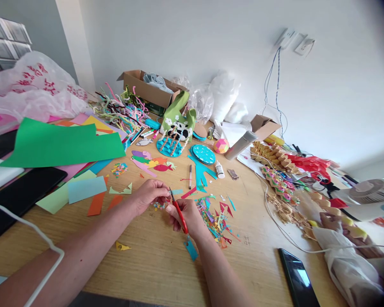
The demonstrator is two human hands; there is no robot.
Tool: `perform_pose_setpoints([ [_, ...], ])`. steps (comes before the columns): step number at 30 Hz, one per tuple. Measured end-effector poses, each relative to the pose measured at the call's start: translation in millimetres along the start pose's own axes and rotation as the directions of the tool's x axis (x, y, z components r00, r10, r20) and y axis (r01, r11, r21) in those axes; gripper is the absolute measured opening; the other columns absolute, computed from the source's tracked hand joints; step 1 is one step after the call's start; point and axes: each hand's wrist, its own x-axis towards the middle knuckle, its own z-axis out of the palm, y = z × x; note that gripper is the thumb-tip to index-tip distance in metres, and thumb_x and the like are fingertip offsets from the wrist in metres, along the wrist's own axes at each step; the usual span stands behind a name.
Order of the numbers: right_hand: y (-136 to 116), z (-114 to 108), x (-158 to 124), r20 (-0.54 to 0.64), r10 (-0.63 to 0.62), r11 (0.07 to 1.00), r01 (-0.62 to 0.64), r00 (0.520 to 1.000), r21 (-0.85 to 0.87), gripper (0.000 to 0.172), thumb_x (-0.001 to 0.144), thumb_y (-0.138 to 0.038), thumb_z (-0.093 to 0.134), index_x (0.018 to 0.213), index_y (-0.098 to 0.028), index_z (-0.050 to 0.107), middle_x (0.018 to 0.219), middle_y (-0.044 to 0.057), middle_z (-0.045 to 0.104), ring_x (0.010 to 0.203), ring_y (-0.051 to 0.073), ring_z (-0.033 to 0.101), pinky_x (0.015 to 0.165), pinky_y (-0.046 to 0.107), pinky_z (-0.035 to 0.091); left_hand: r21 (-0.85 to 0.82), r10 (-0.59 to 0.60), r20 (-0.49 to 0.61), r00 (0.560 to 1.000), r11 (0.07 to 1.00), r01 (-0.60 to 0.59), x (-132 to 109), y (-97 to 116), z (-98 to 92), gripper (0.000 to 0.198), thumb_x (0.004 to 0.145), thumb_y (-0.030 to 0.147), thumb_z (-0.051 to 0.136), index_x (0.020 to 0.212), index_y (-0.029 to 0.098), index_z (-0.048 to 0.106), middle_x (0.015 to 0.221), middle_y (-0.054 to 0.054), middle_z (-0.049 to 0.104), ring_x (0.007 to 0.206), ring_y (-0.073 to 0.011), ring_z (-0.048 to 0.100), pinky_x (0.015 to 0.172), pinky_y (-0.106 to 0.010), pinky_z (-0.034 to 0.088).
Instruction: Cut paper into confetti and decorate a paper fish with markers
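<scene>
Red-handled scissors are gripped in my right hand, with their dark blades pointing up and away from me. My left hand is closed in a pinch beside the blade tips; whatever its fingertips hold is too small to make out. Under and between the hands lie tiny round paper bits. A blue paper piece shows just below the scissors' handles; I cannot tell whether it hangs from them. Right of my right hand spreads a heap of colourful paper scraps.
Coloured paper fish, a pen, a glue bottle and blue discs lie beyond the hands. Green paper covers the left side. A phone is at front right, near another person's hand and a fan.
</scene>
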Motion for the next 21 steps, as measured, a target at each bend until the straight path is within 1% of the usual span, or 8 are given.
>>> perform_pose_setpoints([
  [4, 1.4, 0.0, 0.5, -0.005, -0.012, 1.000, 0.012, 1.000, 0.006, 0.053, 0.061, -0.063, 0.078, 0.060, -0.017, 0.052, 0.045, -0.001, 0.059, 0.033, 0.010, 0.052, 0.031, 0.017, 0.034, -0.019, 0.001, -0.003, 1.000, 1.000, -0.002, 0.5, -0.9, 0.6, 0.018, 0.050, 0.029, 0.072, 0.058, 0.015, 0.064, 0.057, -0.002, 0.067, 0.048, -0.0091, 0.051, 0.046, -0.022, 0.031],
  [8, 1.6, -0.6, 0.6, -0.008, -0.022, 1.000, 0.022, 1.000, 0.005, 0.053, 0.062, -0.063, 0.078, 0.060, -0.016, 0.053, 0.046, -0.001, 0.059, 0.033, 0.010, 0.052, 0.031, 0.017, 0.034, -0.034, 0.003, -0.008, 1.000, 0.999, -0.003, 0.3, -2.5, 1.3, 0.019, 0.047, 0.026, 0.075, 0.060, 0.015, 0.065, 0.055, -0.001, 0.065, 0.050, -0.0097, 0.052, 0.050, -0.023, 0.036],
  [16, 2.4, 0.0, 2.7, 0.003, -0.015, 1.000, 0.015, 1.000, 0.025, 0.054, 0.060, -0.065, 0.077, 0.061, -0.017, 0.051, 0.046, -0.001, 0.058, 0.034, 0.011, 0.052, 0.031, 0.018, 0.034, -0.043, 0.008, -0.024, 1.000, 0.999, -0.009, 0.1, -1.8, 0.3, 0.020, 0.047, 0.027, 0.076, 0.060, 0.015, 0.066, 0.056, 0.000, 0.065, 0.050, -0.0094, 0.052, 0.050, -0.022, 0.037],
  [21, 5.6, -1.1, 4.9, 0.045, -0.081, 0.996, 0.080, 0.996, 0.033, 0.052, 0.064, -0.063, 0.076, 0.063, -0.015, 0.055, 0.050, 0.000, 0.060, 0.038, 0.011, 0.055, 0.035, 0.018, 0.039, -0.018, 0.000, 0.000, 1.000, 1.000, 0.000, -0.4, -1.3, 1.8, 0.019, 0.048, 0.028, 0.075, 0.059, 0.015, 0.067, 0.053, 0.001, 0.063, 0.049, -0.0092, 0.052, 0.050, -0.022, 0.037],
])
